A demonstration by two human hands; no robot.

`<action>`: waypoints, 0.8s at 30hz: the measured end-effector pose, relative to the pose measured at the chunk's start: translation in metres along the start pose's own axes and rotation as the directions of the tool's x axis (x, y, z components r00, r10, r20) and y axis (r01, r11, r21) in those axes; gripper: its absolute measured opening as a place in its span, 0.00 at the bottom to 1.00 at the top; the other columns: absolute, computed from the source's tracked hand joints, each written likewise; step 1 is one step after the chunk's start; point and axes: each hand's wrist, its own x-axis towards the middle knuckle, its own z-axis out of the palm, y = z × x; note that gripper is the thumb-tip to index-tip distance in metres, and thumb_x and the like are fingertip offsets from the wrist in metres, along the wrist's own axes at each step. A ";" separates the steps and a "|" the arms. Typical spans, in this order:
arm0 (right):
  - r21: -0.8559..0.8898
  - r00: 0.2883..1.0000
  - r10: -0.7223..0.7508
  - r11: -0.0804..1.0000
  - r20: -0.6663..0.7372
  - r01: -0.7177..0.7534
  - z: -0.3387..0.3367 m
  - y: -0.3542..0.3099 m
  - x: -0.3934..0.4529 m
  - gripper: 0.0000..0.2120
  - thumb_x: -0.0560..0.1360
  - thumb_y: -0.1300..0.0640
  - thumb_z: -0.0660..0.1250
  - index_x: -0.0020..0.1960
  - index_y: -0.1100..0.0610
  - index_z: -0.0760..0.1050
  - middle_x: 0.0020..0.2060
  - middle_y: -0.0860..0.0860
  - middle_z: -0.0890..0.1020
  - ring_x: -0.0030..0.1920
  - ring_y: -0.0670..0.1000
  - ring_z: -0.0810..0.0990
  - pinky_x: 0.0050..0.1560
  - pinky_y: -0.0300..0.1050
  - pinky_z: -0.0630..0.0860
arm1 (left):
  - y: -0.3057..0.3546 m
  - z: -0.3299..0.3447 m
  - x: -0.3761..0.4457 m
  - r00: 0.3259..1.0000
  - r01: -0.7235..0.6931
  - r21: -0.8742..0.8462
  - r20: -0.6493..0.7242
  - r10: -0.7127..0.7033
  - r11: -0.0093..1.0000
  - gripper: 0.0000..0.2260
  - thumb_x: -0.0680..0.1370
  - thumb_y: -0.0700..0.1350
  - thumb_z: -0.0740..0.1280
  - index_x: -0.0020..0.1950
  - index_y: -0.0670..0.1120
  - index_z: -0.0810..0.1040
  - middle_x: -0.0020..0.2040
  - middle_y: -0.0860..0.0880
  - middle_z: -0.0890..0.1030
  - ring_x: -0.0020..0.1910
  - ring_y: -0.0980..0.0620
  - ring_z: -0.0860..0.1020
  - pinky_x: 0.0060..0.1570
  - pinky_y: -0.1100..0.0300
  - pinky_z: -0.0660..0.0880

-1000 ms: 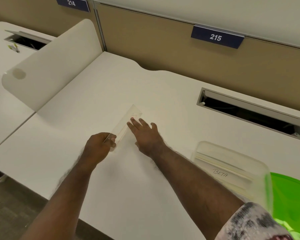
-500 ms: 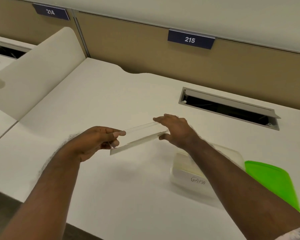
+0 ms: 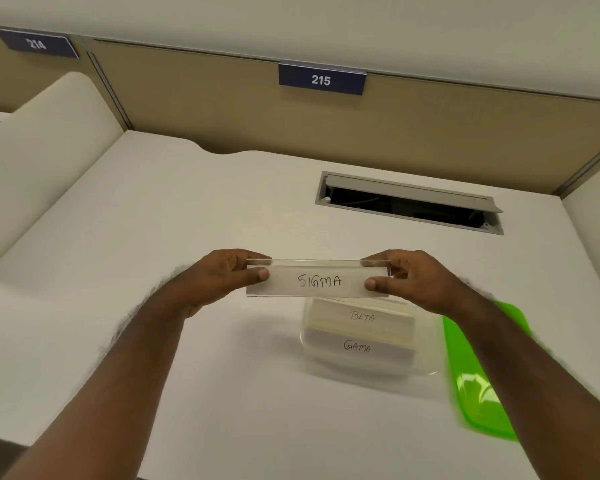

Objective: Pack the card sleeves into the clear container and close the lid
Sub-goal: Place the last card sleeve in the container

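A clear card sleeve with a white card reading "SIGMA" is held level in the air, facing me. My left hand pinches its left end and my right hand pinches its right end. Just below and behind it on the desk sits the clear container, lid off, with sleeves marked "BETA" and "GAMA" lying inside. The green lid lies on the desk to the container's right, partly behind my right forearm.
The white desk has an open cable slot at the back right. A tan partition with a "215" sign stands behind. A rounded white divider rises along the left side.
The sleeve went from lying on the desk at the left to being lifted, turned to face me and carried right above the container. Both hands now grip its ends.
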 end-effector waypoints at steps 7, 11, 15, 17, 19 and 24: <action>0.031 0.998 0.059 0.998 -0.027 -0.058 -0.024 0.026 -0.037 0.10 0.64 0.39 0.71 0.44 0.38 0.83 0.50 0.37 0.84 0.49 0.41 0.82 0.54 0.42 0.76 | 0.012 0.044 0.021 1.000 -0.011 0.115 0.028 0.008 0.993 0.15 0.76 0.56 0.68 0.58 0.51 0.83 0.57 0.59 0.83 0.59 0.60 0.79 0.63 0.58 0.73; -0.046 0.992 0.095 0.994 -0.086 -0.099 -0.031 0.054 -0.050 0.12 0.63 0.37 0.70 0.45 0.38 0.81 0.47 0.34 0.83 0.50 0.37 0.80 0.50 0.35 0.71 | 0.010 0.069 0.032 0.998 -0.027 0.164 0.059 0.017 0.986 0.13 0.75 0.56 0.70 0.56 0.54 0.84 0.54 0.57 0.84 0.55 0.59 0.81 0.58 0.60 0.74; -0.289 0.978 0.107 0.945 -0.178 -0.155 -0.030 0.082 -0.053 0.19 0.66 0.38 0.72 0.55 0.42 0.80 0.49 0.40 0.79 0.52 0.48 0.74 0.57 0.51 0.71 | 0.004 0.085 0.049 0.995 -0.086 0.424 -0.010 0.100 0.902 0.12 0.72 0.56 0.73 0.54 0.57 0.83 0.54 0.58 0.78 0.46 0.67 0.75 0.46 0.71 0.69; -0.398 0.972 0.118 0.897 -0.203 -0.192 -0.026 0.087 -0.054 0.20 0.66 0.36 0.71 0.56 0.39 0.78 0.52 0.38 0.78 0.53 0.46 0.69 0.55 0.49 0.65 | 0.001 0.091 0.056 0.994 -0.097 0.502 0.012 0.105 0.859 0.15 0.71 0.57 0.73 0.56 0.56 0.83 0.54 0.56 0.77 0.52 0.62 0.75 0.52 0.65 0.70; -0.504 0.970 0.123 0.837 -0.209 -0.215 -0.021 0.088 -0.054 0.21 0.66 0.34 0.69 0.57 0.37 0.77 0.54 0.36 0.78 0.55 0.46 0.68 0.52 0.47 0.59 | -0.001 0.096 0.060 0.995 -0.093 0.611 0.023 0.099 0.786 0.15 0.71 0.59 0.72 0.57 0.59 0.82 0.55 0.57 0.78 0.57 0.54 0.75 0.59 0.55 0.70; -0.713 0.970 0.021 0.674 -0.244 -0.194 -0.005 0.090 -0.053 0.22 0.67 0.32 0.66 0.59 0.38 0.78 0.55 0.38 0.81 0.56 0.48 0.71 0.49 0.48 0.56 | -0.007 0.116 0.065 0.974 -0.077 0.923 -0.010 0.225 0.378 0.19 0.73 0.63 0.65 0.62 0.60 0.78 0.60 0.57 0.78 0.58 0.50 0.73 0.55 0.53 0.64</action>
